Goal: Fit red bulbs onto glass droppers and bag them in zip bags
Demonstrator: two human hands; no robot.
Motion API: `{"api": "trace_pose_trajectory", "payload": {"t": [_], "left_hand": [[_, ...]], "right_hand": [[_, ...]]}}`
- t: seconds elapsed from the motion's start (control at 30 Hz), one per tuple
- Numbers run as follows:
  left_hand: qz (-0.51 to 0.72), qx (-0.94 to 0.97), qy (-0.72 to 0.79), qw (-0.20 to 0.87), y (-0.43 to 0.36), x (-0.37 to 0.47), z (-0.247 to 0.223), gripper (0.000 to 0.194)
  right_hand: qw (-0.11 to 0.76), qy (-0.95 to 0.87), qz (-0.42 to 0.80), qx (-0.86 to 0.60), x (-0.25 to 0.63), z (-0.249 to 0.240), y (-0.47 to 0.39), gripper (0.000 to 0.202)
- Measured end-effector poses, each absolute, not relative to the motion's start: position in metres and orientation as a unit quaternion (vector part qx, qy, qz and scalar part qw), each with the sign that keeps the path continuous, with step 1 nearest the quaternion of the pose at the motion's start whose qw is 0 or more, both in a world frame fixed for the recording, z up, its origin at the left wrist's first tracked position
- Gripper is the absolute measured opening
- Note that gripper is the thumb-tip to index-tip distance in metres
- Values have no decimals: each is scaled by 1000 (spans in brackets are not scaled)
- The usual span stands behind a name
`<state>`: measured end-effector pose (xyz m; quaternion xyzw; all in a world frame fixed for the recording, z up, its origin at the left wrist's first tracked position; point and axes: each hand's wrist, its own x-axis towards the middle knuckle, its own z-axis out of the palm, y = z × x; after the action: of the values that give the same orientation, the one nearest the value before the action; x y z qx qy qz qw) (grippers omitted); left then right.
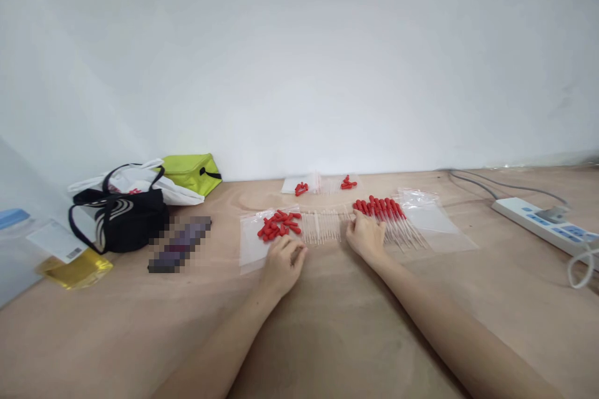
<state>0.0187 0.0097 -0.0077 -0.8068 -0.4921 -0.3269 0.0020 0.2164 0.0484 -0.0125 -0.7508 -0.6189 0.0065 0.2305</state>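
My left hand (281, 265) rests just in front of a pile of small red caps (279, 224) on a clear plastic bag (250, 249). Its fingers are curled with the thumb near the index finger, and whatever they hold is hidden. Between my hands lies a row of thin pale sticks (322, 227), side by side. My right hand (367, 238) is closed at the right end of this row, its fingertips turned down; I cannot make out anything in them. Beside it, red-capped sticks (388, 209) fan out, partly covering another clear plastic bag (442, 224).
Against the wall, more red caps (302, 189) and a smaller group of caps (348, 183) lie on plastic. A black bag (133, 224), a lime-green pouch (189, 171) and a blurred dark object (180, 246) are at left. A white power strip (538, 218) with cables stands at right.
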Motion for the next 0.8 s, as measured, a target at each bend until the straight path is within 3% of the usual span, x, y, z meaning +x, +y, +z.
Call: {"api": "trace_pose_trajectory", "payload": {"t": [0.17,0.3,0.5,0.57,0.67,0.73,0.8], "left_hand": [[-250,-816,-511,105,39,6,5,22],[-188,-851,-484,76,58,9,9,21],[-216,-856,-469,37,61,14,16,16],[-284,-839,-464,-28,49,15,16,12],[-391,-761,-448,-259,25,21,8,9],[-413,-706,-422,-391,11,27,-1,12],[-416,-674,-413,-449,2,32,-9,17]], "right_hand": [[300,-699,-76,-644,247,-29,11,32],[330,-734,-73,-589,269,-36,-13,27],[368,-732,-41,-572,269,-32,-13,24],[370,-739,-23,-562,267,-31,-11,23],[377,-751,5,-542,266,-29,-12,23],[382,-756,21,-531,265,-29,-13,24],[380,-765,32,-519,263,-29,-15,25]]}}
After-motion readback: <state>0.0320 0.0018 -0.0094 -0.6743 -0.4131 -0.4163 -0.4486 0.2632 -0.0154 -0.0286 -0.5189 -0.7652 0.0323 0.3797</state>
